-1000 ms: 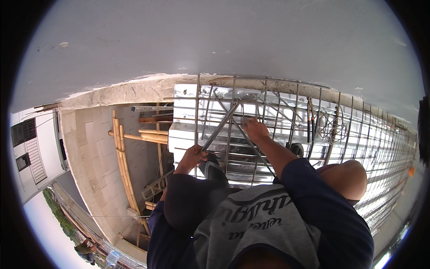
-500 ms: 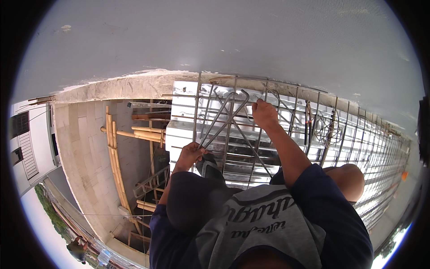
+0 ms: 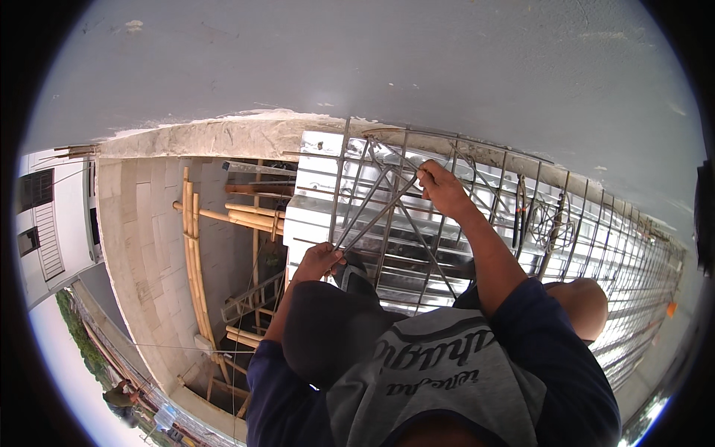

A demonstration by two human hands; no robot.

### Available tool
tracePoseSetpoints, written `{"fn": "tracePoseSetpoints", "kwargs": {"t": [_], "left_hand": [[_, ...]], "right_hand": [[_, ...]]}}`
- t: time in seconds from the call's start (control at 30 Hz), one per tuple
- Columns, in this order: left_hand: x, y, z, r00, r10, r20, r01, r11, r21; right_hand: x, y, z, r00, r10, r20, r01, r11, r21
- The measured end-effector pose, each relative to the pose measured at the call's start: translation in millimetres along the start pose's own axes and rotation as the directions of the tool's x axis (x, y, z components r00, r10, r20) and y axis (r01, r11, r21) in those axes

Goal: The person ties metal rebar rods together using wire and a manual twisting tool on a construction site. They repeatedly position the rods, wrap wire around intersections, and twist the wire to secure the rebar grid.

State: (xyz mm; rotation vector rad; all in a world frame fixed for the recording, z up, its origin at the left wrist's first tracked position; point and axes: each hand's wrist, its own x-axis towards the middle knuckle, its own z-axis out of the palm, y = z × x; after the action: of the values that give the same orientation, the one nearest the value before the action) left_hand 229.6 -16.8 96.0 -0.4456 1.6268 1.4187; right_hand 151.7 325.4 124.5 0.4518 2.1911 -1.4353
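A bent steel rod (image 3: 372,220) lies slantwise over the rebar grid (image 3: 383,246), its hooked end toward the wall. My left hand (image 3: 320,261) is closed round its near end, at the left edge of the grid. At the far end my right hand (image 3: 445,188) pinches the hook, fingers pressed together. Another bent rod (image 3: 363,207) runs close beside it, and its lower end also meets my left hand. Beneath the grid lies shiny ribbed metal decking (image 3: 313,190). Part of the rods' near ends is hidden by my left fingers.
A grey wall (image 3: 357,59) rises right in front. To the left, the decking ends at a drop with bamboo poles (image 3: 195,253) and a ladder (image 3: 253,298). Coiled wire (image 3: 553,227) and a long-handled tool (image 3: 519,212) rest on the grid at right. Another person (image 3: 119,395) is far off, lower left.
My right hand has come onto the hooked end of the rod, which it was beside before. The left hand keeps its hold. The whole view has shifted slightly.
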Motion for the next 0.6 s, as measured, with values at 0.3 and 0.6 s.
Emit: {"fn": "tracePoseSetpoints", "kwargs": {"t": [0.3, 0.6], "left_hand": [[38.8, 17.1, 14.2, 0.998, -0.031, 0.047, 0.027, 0.997, 0.068], [35.2, 37.7, 4.2, 0.997, 0.009, 0.078, -0.024, 0.981, 0.193]], "right_hand": [[-4.2, 43.5, 45.0, 0.947, -0.319, -0.023, 0.318, 0.947, -0.049], [-1.1, 41.9, 55.9, 0.946, -0.325, -0.007, 0.322, 0.94, -0.109]]}}
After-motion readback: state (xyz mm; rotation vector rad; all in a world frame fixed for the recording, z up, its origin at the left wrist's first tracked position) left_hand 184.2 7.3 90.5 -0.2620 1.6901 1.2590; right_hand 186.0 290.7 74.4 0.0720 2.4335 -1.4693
